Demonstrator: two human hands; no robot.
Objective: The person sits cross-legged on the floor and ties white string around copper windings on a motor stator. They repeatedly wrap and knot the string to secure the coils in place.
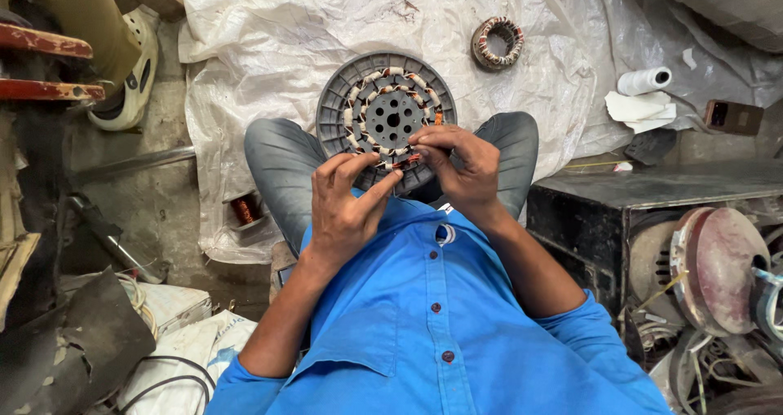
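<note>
Overhead view of a seated person in a blue shirt (432, 333) and grey trousers, knees spread, working at the near edge of a round grey stator disc (385, 113) that rests between the knees on a crumpled white plastic sheet (326, 23). The disc carries a ring of copper windings (359, 105) wrapped in pale insulation around a perforated centre plate. The left hand (347, 207) lies just below the disc's lower rim, its fingers curled and the forefinger extended up and to the right, so that its tip meets the windings at the bottom of the ring; whether it pinches anything cannot be told. The right hand (457, 166) comes in from the other side and overlaps the lower right rim, the fingertips drawn together on the same section of winding, where a short reddish piece shows between the two hands. The disc thus lies ahead of and partly beneath both hands, with the gripped spot at its nearest edge. On the sheet beyond the disc sits a smaller wound coil ring (497, 43), well apart from the hands. A roll of white paper (644, 80) lies at upper right, a spool of copper wire (244, 210) just beside the left knee, and a dark metal box (652, 211) stands at right with motor parts (718, 268) stacked next to it.
</note>
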